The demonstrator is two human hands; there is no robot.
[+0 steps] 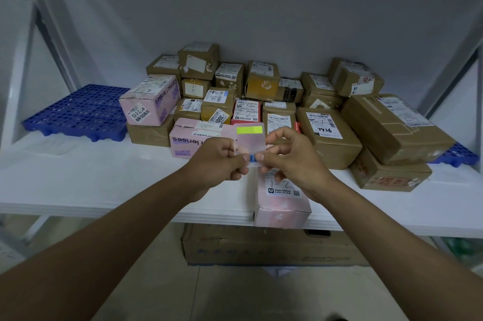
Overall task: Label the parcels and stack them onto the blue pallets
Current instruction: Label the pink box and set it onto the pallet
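Holding a translucent sheet [249, 139] above the shelf's [91, 185] front edge, we pinch it with both hands: left hand [222, 161] at its lower left, right hand [290, 158] on a small blue tab [252, 158] at its bottom. A yellow-green strip [249, 129] sits along its top. Pink parcel [281, 198] lies at the front edge under our hands. Stacked parcels [261, 101] fill the shelf's back on a blue pallet [78, 111].
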